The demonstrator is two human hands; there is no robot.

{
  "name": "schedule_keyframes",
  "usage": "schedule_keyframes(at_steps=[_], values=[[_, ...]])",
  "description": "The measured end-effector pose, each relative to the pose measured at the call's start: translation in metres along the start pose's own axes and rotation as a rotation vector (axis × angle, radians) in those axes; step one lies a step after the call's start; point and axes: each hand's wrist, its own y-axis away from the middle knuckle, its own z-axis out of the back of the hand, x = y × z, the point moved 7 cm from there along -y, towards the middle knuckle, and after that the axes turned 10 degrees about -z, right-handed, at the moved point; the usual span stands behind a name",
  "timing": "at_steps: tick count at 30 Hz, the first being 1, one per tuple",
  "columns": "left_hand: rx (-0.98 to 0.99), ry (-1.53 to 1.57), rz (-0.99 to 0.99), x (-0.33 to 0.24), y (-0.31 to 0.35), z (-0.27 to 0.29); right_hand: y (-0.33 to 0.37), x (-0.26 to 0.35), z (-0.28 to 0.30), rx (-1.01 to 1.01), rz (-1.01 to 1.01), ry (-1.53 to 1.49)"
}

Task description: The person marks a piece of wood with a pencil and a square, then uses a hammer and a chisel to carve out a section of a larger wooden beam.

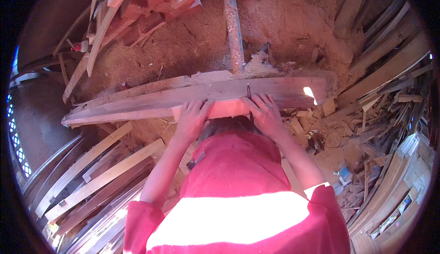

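A short, pale wooden board [227,109] lies along the near edge of a long, thick wooden plank [279,88] in front of my body. My left hand [193,116] is curled over the short board's left end, fingers on its top face. At its right end is my right hand [265,113], with a dark pencil [249,90] between the thumb and fingers, its tip pointing away from me. My right fingers also rest at the board's edge. The undersides of both hands are hidden.
Sawdust covers the ground [284,24] beyond the plank, where a narrow post [233,29] lies. Stacked timber [158,2] stands at the far left. Long boards [105,180] lie at the near left. Offcuts [339,130] and leaning planks [389,66] fill the right.
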Motion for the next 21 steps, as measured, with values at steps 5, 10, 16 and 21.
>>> schedule_keyframes(at_steps=[5,10,16,21], values=[[0.001,0.054,0.004,0.014,0.004,-0.013,0.003,-0.002,-0.004,0.035,-0.055,-0.017],[0.019,0.052,-0.056,0.017,0.000,-0.016,0.009,-0.006,-0.007,0.100,-0.106,0.023],[0.049,0.030,-0.036,0.018,0.002,-0.016,0.017,-0.010,-0.019,0.102,-0.141,-0.033],[-0.069,0.110,-0.173,0.030,0.009,-0.024,0.015,0.007,-0.009,0.219,-0.359,0.002]])
